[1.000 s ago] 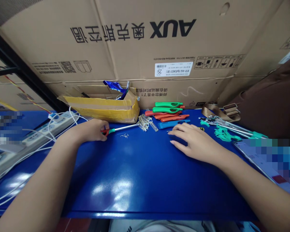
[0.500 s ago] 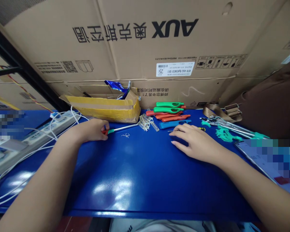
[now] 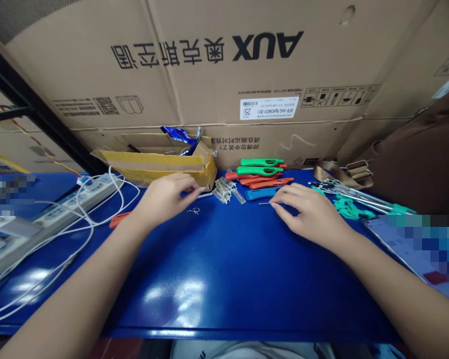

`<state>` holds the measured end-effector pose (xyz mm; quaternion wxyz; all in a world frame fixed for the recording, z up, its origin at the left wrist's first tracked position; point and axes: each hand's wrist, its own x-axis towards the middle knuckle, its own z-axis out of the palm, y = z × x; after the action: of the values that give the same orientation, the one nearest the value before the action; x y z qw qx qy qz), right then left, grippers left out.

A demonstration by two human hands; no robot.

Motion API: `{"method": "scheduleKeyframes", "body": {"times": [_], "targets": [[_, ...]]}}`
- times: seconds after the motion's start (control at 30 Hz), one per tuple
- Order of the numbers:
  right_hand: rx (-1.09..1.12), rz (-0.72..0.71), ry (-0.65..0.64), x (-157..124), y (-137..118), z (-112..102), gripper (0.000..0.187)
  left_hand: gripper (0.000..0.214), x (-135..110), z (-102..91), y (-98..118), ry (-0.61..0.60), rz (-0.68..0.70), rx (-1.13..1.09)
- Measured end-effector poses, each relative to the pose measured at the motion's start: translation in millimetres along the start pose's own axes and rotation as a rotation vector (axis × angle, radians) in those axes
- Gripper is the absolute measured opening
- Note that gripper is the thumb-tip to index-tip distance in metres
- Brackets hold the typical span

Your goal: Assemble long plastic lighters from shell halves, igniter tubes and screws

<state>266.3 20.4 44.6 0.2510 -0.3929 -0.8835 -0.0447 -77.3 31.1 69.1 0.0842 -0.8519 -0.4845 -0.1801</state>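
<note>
My left hand (image 3: 168, 199) hovers over the blue table with fingers loosely curved, apart and holding nothing. Its fingertips are close to a pile of small clear plastic tubes (image 3: 224, 190). Partly hidden beneath that hand is a long lighter, its orange handle (image 3: 120, 219) showing at the left and its metal rod (image 3: 205, 195) at the right. My right hand (image 3: 307, 212) is closed around a small screwdriver, whose thin shaft (image 3: 264, 203) sticks out past the fingertips; the handle is covered. Tiny white bits (image 3: 194, 211) lie between the hands.
Behind are green lighter shells (image 3: 260, 171), orange shells (image 3: 271, 183), a blue shell (image 3: 260, 194) and a yellow-taped box (image 3: 153, 167). Metal rods (image 3: 366, 197) and green parts (image 3: 349, 207) lie right, near a phone (image 3: 392, 244). A power strip (image 3: 63, 212) with loose cables sits left.
My left hand has let go of the orange-handled lighter and moved right toward the clear tubes. My right fingers have closed in around the screwdriver, and its yellow handle end is now hidden.
</note>
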Motion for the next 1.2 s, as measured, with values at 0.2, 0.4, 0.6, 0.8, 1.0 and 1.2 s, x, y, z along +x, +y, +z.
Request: {"method": "scheduleKeyframes", "body": {"times": [0.2, 0.4, 0.6, 0.8, 1.0, 1.2], "targets": [[-0.118, 0.141, -0.107, 1.6, 18.5, 7.4, 0.011, 0.037, -3.8, 30.9, 54.0, -0.055, 0.356, -0.140], [-0.118, 0.134, -0.282, -0.5, 30.4, 17.5, 0.016, 0.029, -9.3, 30.2, 66.0, -0.206, 0.386, -0.255], [-0.100, 0.122, -0.313, -0.9, 38.4, 16.0, 0.008, 0.022, -12.3, 29.7, 69.0, -0.342, 0.405, -0.309], [-0.124, 0.166, -0.297, -1.1, 46.8, -1.5, 0.009, 0.019, -13.5, 30.9, 68.6, -0.368, 0.394, -0.309], [-0.166, 0.215, -0.355, -5.0, 51.0, -11.2, 0.010, 0.018, -14.6, 33.0, 65.7, -0.371, 0.401, -0.327], [-0.206, 0.272, -0.421, -8.2, 58.8, -16.8, 0.013, 0.019, -14.6, 36.4, 65.3, -0.404, 0.385, -0.331]]}}
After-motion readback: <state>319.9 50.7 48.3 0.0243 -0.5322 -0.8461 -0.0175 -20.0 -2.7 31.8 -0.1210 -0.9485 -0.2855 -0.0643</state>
